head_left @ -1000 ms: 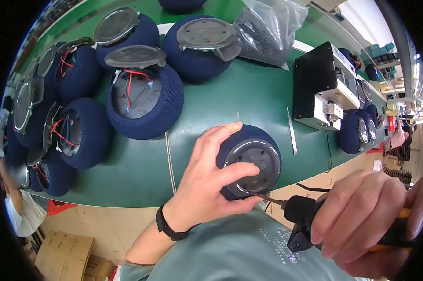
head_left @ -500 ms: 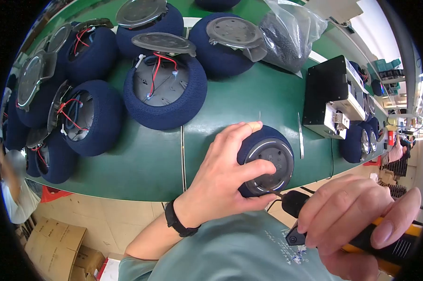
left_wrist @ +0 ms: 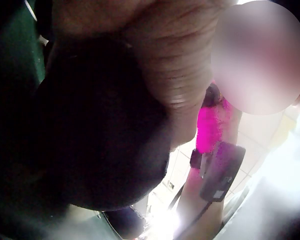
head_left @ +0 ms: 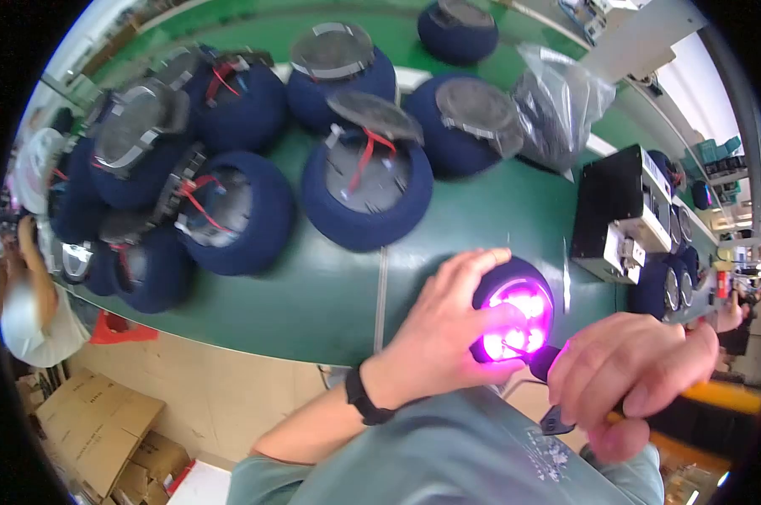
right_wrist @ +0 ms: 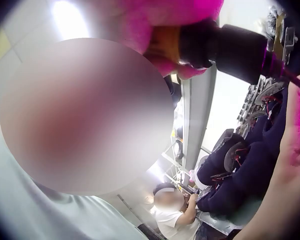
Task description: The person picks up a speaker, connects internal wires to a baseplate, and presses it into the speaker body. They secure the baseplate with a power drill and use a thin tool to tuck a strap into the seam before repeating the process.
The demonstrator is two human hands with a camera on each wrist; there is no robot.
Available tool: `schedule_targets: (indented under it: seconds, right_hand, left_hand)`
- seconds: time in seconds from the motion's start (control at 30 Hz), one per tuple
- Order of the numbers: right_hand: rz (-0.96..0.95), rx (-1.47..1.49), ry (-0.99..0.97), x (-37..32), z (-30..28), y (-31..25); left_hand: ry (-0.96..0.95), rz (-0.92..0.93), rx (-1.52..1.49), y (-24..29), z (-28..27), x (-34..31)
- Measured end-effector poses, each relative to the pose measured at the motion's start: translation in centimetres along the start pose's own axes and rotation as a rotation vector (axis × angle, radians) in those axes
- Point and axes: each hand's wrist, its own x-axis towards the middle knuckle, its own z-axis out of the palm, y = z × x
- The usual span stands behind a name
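My left hand [head_left: 444, 316] holds a small round speaker [head_left: 515, 271] covered in navy fabric, fingers round its far side and thumb across its base. Its base glows bright pink, hiding the detail there. In the left wrist view the speaker [left_wrist: 110, 145] is a dark mass under the hand. My right hand [head_left: 620, 370] grips an orange and black electric screwdriver [head_left: 713, 421]. Its thin bit meets the lower rim of the glowing base, close to my left thumb. The black nose of the screwdriver [right_wrist: 240, 52] also shows in the right wrist view.
On the green table [head_left: 288, 324], several navy speakers stand at left and back, including an opened speaker [head_left: 368, 202] with red wires. A black and white machine [head_left: 612, 219] stands at right, tweezers [head_left: 566, 273] beside it. Behind is a clear bag [head_left: 557, 109]. Another person [head_left: 39, 316] is at far left.
The speaker's base, dark before, now glows pink. The head view has shifted, so the table's things sit further right and lower. Both hands keep their holds, the bit still at the base.
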Motion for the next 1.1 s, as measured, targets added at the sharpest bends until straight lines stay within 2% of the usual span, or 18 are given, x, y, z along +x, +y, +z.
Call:
schedule_targets:
  seconds: [0.03,0.1,0.17,0.23,0.3,0.37,0.43,0.5,0.57,0.63,0.73,0.83,0.87,0.93,0.97,1.03,1.07,1.1]
  right_hand:
    - [-0.082,0.048,-0.111,0.3,-1.9,0.8]
    - [-0.267,0.235,0.199,-1.1,-2.1,1.7]
    - [-0.449,0.141,0.453,-1.8,-5.1,0.9]
    - [-0.471,0.028,0.648,-2.7,-10.2,0.0]
    - [-0.447,-0.074,0.68,-3.5,-14.3,0.2]
    - [-0.464,-0.129,0.682,-4.0,-13.7,0.5]
    - [-0.569,-0.965,1.344,-5.0,-10.5,3.1]
    - [-0.425,-1.001,0.997,-7.9,-6.1,5.4]
    - [-0.002,-0.969,0.311,-6.5,-2.7,4.2]
    - [0.273,-1.303,-0.103,-4.8,-1.1,4.1]
    - [0.406,-1.061,-0.224,-3.1,-1.8,6.3]
    - [0.407,-0.976,-0.195,-1.9,-2.5,5.2]
    - [0.339,-0.879,-0.125,-0.7,-3.4,4.3]
    - [-0.008,-0.849,0.022,3.5,-5.6,2.7]
    - [0.001,-0.826,0.022,4.0,-5.9,3.1]
    - [0.0,-0.695,0.22,14.6,-7.8,1.7]
    - [-0.069,-0.852,0.257,18.9,-8.9,3.0]
    - [0.03,-1.018,0.246,23.6,-10.1,4.8]
  left_hand:
    - [-0.015,0.002,0.006,0.2,-0.1,0.1]
    - [-0.024,-0.011,-0.018,0.2,0.0,0.0]
    - [-0.046,0.005,0.009,-0.2,0.2,-0.3]
    - [-0.04,-0.023,-0.036,0.1,0.1,-0.3]
    - [-0.058,0.008,-0.014,0.2,-0.2,-0.7]
    - [0.073,-0.18,-0.352,0.4,-0.7,-1.4]
    - [0.131,-0.181,-0.309,1.1,-2.9,-2.5]
    - [0.227,-0.23,-0.102,0.8,-5.1,-3.8]
    - [0.336,-0.287,-0.046,0.3,-6.3,-5.1]
    - [0.372,-0.347,-0.034,-0.3,-7.0,-5.7]
    - [0.346,-0.356,0.006,-1.8,-7.1,-6.7]
    - [0.452,-0.332,-0.014,-3.3,-6.5,-8.1]
    - [0.46,-0.317,0.007,-3.6,-6.3,-8.5]
    - [0.506,-0.301,-0.019,-3.8,-6.1,-8.6]
    - [0.505,-0.308,-0.023,-3.8,-6.2,-8.5]
    - [0.57,-0.344,-0.105,-3.7,-6.3,-8.0]
    - [0.569,-0.339,-0.106,-3.7,-6.4,-7.8]
    - [0.551,-0.353,-0.081,-3.7,-6.4,-8.0]
